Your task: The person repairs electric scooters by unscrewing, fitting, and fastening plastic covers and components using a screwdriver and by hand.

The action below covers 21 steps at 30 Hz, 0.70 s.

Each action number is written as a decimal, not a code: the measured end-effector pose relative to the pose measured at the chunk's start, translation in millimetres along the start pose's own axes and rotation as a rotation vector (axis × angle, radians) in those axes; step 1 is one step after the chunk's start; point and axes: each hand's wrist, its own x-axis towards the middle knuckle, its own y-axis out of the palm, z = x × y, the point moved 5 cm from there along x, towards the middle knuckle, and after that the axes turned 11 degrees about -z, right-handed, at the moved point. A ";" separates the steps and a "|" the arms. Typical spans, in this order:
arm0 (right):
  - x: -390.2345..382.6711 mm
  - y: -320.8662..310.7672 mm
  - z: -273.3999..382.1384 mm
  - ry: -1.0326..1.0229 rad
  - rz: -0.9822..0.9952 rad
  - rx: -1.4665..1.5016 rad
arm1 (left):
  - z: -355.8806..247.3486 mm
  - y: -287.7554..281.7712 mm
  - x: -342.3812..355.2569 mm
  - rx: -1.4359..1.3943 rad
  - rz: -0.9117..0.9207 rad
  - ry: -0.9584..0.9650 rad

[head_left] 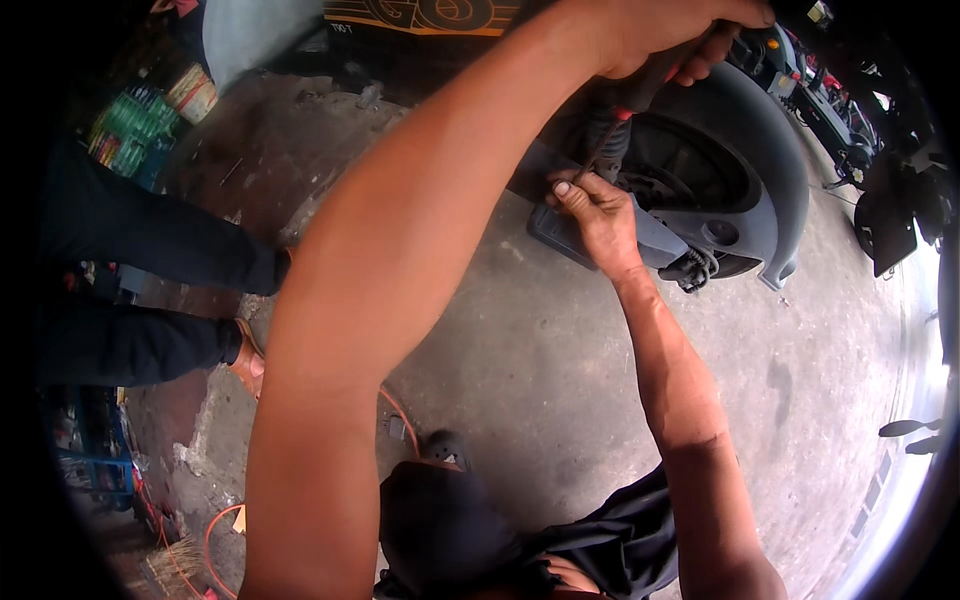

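Observation:
My left arm reaches up across the view, and my left hand [680, 45] is closed around the black-and-red handle of a screwdriver [648, 88]. Its thin shaft points down toward the lower rear of a scooter, beside a black shock absorber [607, 140]. My right hand [600, 215] is closed in a pinch near the shaft's lower end, over the grey swingarm cover [655, 235]. Whether its fingers grip the shaft or some small part is hidden. Behind both hands is the scooter's rear wheel [690, 150] under a grey fender [765, 140].
A person's legs in dark trousers [170, 235] stand at the left. Green bottles [130, 130] and a whitish bucket [192, 95] sit far left. An orange hose [403, 415] runs over the concrete floor [480, 330]. Another vehicle [830, 110] is at the far right.

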 end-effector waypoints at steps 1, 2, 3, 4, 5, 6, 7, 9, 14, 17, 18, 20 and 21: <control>-0.1 -0.3 1.4 -0.033 0.002 -0.018 | -0.3 3.0 0.7 0.005 0.019 0.001; -0.4 0.4 1.0 -0.035 0.001 -0.016 | -1.1 5.3 1.1 0.011 0.040 0.004; -1.3 0.5 0.0 -0.033 -0.022 -0.010 | -1.4 6.0 0.6 0.014 0.041 0.004; -2.0 -0.1 -1.1 -0.032 -0.045 -0.004 | -1.4 7.0 -0.5 0.018 0.047 0.005; -1.8 -1.0 -3.1 -0.035 -0.048 -0.002 | -1.7 8.2 -1.4 0.022 0.054 0.007; -1.5 -2.0 -5.5 -0.039 -0.053 -0.017 | -2.6 9.1 -2.0 0.023 0.059 0.009; -1.0 -3.4 -6.7 -0.042 -0.058 -0.032 | -2.3 8.8 -2.3 0.039 0.044 -0.009; -1.7 -2.2 -6.3 -0.024 -0.057 -0.004 | -0.7 5.1 -2.7 0.057 0.027 -0.030; -3.1 -0.9 -8.2 -0.035 -0.070 -0.055 | 1.9 1.4 -3.2 -0.121 0.192 -0.103; -2.9 0.7 -4.8 -0.048 -0.089 -0.085 | 10.2 -4.8 1.0 -0.232 0.310 -0.207; -2.1 1.3 -1.3 -0.072 -0.102 -0.118 | 10.4 -6.1 3.4 -0.234 0.306 -0.209; -1.2 2.3 -1.0 -0.095 -0.111 -0.150 | 7.7 -10.4 9.4 -0.191 0.232 -0.177; -0.2 3.1 -4.0 -0.063 -0.105 -0.097 | 8.3 -8.0 9.5 -0.191 0.229 -0.179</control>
